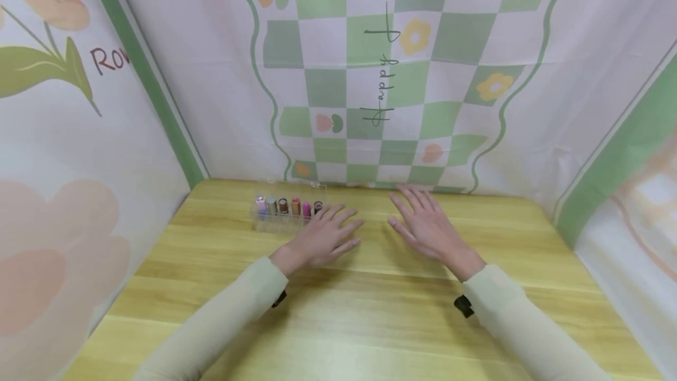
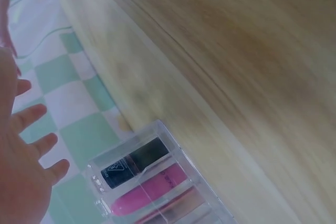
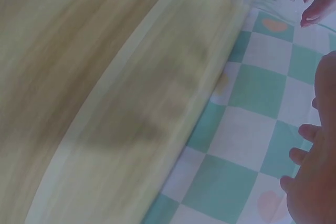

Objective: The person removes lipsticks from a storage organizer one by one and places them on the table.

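Pale sleeves (image 1: 534, 325) stretch forward over a wood-grain table (image 1: 349, 334). Toward its far left, a clear lipstick organizer (image 1: 278, 226) holds a row of tubes (image 1: 283, 207), dividers likely keeping them upright and apart. The left hand (image 1: 329, 236) hovers near its right end, the right hand (image 1: 427, 225) farther off; both backs-up, fingers spread, gripping nothing.

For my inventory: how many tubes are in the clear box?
6, in one row in the box. From left in the head view: lavender tube, grey tube, brown tube, orange tube, pink tube, black tube. The left hand may hide others.
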The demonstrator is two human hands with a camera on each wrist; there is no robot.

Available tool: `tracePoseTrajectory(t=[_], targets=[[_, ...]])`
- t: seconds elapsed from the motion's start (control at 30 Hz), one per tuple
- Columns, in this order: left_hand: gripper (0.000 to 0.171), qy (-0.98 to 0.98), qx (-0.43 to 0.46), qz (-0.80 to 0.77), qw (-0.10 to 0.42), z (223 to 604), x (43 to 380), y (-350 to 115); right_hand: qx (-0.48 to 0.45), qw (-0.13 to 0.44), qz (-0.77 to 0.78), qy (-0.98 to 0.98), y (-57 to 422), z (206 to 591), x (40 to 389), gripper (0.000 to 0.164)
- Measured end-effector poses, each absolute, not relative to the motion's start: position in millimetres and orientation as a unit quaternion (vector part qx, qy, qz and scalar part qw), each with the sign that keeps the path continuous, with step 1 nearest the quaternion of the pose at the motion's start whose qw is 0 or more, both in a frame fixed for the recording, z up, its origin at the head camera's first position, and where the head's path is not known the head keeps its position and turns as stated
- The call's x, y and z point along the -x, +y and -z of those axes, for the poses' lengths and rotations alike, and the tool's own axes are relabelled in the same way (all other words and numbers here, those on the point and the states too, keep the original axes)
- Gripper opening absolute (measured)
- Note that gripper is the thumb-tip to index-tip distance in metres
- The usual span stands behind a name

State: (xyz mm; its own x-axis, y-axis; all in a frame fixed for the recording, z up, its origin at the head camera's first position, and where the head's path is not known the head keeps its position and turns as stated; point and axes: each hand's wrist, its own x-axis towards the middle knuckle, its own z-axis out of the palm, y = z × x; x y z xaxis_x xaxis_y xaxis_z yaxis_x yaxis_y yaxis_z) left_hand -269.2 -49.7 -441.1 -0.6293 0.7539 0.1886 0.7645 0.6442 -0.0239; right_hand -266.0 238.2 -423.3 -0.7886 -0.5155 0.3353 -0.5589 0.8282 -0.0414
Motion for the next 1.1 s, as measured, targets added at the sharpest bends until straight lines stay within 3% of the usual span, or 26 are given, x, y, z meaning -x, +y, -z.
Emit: tracePoseTrajectory(t=[1.1], targets=[[0.052,-0.919,0.352,0.142,0.110,432.5,249.6,-118.9,-0.288,0.144,-0.141,-0.936,199.5,417.6,251.6,0.057]])
